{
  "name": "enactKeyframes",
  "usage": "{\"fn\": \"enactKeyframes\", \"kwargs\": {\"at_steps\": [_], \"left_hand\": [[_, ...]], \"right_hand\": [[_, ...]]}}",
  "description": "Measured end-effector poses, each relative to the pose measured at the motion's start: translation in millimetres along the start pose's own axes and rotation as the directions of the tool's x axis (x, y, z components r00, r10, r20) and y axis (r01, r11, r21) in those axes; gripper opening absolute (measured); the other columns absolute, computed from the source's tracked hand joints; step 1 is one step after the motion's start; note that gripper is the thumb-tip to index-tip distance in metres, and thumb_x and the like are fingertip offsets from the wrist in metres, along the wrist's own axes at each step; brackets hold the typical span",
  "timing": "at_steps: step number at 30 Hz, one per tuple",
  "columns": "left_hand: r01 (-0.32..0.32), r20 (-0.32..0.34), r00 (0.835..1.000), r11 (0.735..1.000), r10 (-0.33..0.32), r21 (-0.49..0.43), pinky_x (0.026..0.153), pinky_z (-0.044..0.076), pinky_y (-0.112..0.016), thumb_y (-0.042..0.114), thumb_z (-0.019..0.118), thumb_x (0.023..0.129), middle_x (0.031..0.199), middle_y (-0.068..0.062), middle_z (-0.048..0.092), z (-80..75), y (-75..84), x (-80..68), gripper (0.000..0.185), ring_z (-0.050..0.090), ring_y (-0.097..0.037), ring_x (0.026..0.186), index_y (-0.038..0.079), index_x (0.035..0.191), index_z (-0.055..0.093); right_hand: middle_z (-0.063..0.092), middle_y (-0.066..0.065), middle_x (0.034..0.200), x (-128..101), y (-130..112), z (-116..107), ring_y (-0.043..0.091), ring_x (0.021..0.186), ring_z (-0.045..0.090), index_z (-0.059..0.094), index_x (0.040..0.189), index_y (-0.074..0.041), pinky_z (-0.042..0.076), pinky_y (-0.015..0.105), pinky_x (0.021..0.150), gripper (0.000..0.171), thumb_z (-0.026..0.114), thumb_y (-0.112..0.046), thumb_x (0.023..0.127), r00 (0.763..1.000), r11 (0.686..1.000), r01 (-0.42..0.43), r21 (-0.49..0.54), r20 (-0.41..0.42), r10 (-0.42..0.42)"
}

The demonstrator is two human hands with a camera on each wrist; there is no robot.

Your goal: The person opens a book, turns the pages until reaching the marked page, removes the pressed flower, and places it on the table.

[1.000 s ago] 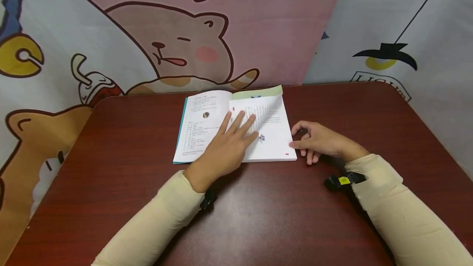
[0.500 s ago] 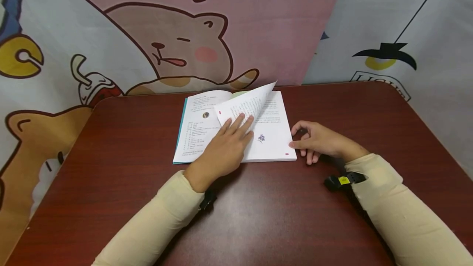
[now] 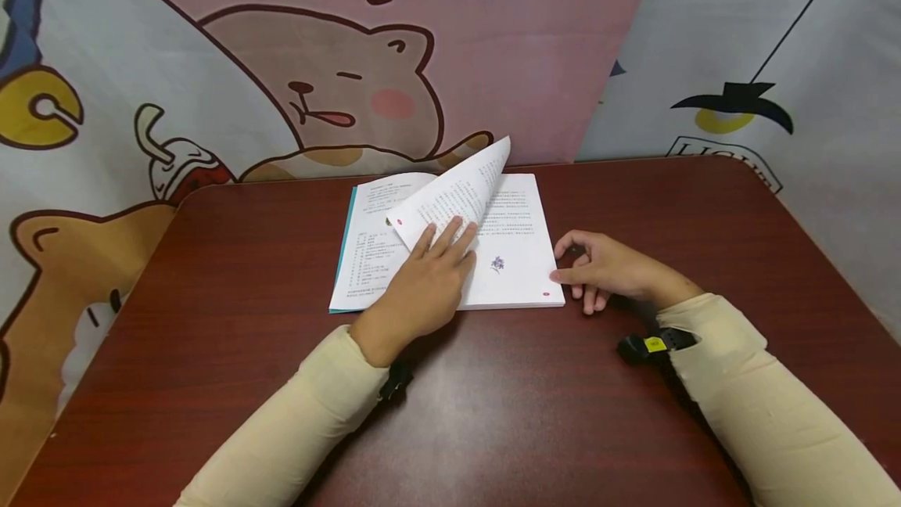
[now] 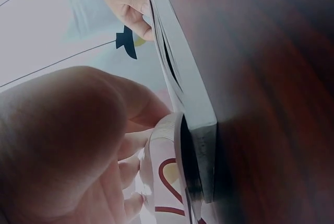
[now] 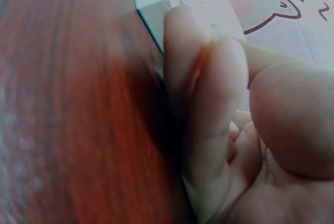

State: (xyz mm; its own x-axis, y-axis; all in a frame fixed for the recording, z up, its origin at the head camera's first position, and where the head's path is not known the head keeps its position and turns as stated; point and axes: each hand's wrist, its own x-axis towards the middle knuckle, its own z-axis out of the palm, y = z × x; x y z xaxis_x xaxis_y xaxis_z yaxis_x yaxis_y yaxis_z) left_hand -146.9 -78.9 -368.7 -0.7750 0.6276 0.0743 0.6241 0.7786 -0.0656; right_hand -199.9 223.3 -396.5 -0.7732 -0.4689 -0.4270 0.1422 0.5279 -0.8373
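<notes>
Both arms wear long, close-fitting sleeves of pale cream cloth, the left sleeve (image 3: pixel 281 433) and the right sleeve (image 3: pixel 767 405) each ending at the wrist and wrinkling a little at the cuff. A small black device (image 3: pixel 396 380) sits under the left wrist at the cuff's edge. The right wrist carries a black band (image 3: pixel 651 345) with a small yellow label on its top face.

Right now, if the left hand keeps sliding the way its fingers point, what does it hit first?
The left hand points up and right across the open book. Its fingers already touch the lifted page, so that page comes first; depth beyond is unclear.
</notes>
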Motion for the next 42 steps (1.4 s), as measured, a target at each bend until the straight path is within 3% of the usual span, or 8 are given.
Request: {"fn": "enactKeyframes", "kwargs": {"at_steps": [5, 13, 20, 31, 42], "left_hand": [[0.005, 0.005, 1.000, 1.000, -0.005, -0.003, 0.124, 0.017, -0.053, 0.010, 0.054, 0.095, 0.164, -0.012, 0.030, 0.4, -0.3, -0.2, 0.044, 0.020, -0.032, 0.154, 0.003, 0.138, 0.057], [0.011, -0.047, 0.999, 1.000, -0.010, 0.016, 0.124, 0.019, -0.053, 0.009, 0.055, 0.094, 0.161, -0.016, 0.034, 3.8, -1.8, -1.2, 0.045, 0.022, -0.033, 0.154, 0.002, 0.138, 0.057], [0.053, 0.045, 0.998, 0.998, -0.052, -0.027, 0.123, 0.019, -0.055, 0.010, 0.050, 0.098, 0.161, -0.014, 0.035, 2.8, -0.8, -2.4, 0.049, 0.023, -0.032, 0.154, 0.007, 0.146, 0.049], [0.128, 0.156, 0.982, 0.986, -0.110, -0.110, 0.119, 0.023, -0.061, 0.013, 0.045, 0.101, 0.162, -0.010, 0.035, 1.7, -0.6, -1.5, 0.053, 0.029, -0.032, 0.151, 0.015, 0.154, 0.041], [0.149, 0.198, 0.974, 0.975, -0.115, -0.167, 0.117, 0.030, -0.060, 0.012, 0.047, 0.101, 0.163, -0.011, 0.032, 1.4, -0.7, -1.0, 0.056, 0.031, -0.036, 0.150, 0.016, 0.155, 0.038]], "right_hand": [[0.062, 0.011, 0.068, 0.0, -0.3, 0.2, 0.020, 0.045, 0.065, 0.041, 0.125, -0.003, 0.054, 0.035, 0.043, 0.050, 0.072, -0.023, 0.092, 1.000, 1.000, 0.000, 0.002, -0.003, 0.000], [0.062, 0.011, 0.068, -1.3, -1.6, 0.3, 0.020, 0.045, 0.064, 0.040, 0.125, -0.003, 0.054, 0.035, 0.043, 0.050, 0.072, -0.023, 0.093, 1.000, 1.000, -0.002, 0.004, -0.003, 0.002], [0.062, 0.012, 0.069, -0.3, 0.3, -0.4, 0.022, 0.046, 0.065, 0.041, 0.126, -0.003, 0.054, 0.037, 0.044, 0.053, 0.073, -0.026, 0.092, 1.000, 1.000, -0.004, -0.003, 0.005, 0.004], [0.062, 0.012, 0.069, -0.1, -0.1, -0.6, 0.023, 0.046, 0.065, 0.041, 0.127, -0.004, 0.054, 0.038, 0.044, 0.054, 0.074, -0.028, 0.091, 1.000, 1.000, -0.007, -0.010, 0.001, 0.007], [0.062, 0.012, 0.069, 0.8, 0.1, -0.7, 0.022, 0.047, 0.065, 0.041, 0.127, -0.004, 0.054, 0.037, 0.044, 0.055, 0.074, -0.028, 0.091, 1.000, 1.000, -0.013, -0.011, -0.004, 0.013]]}}
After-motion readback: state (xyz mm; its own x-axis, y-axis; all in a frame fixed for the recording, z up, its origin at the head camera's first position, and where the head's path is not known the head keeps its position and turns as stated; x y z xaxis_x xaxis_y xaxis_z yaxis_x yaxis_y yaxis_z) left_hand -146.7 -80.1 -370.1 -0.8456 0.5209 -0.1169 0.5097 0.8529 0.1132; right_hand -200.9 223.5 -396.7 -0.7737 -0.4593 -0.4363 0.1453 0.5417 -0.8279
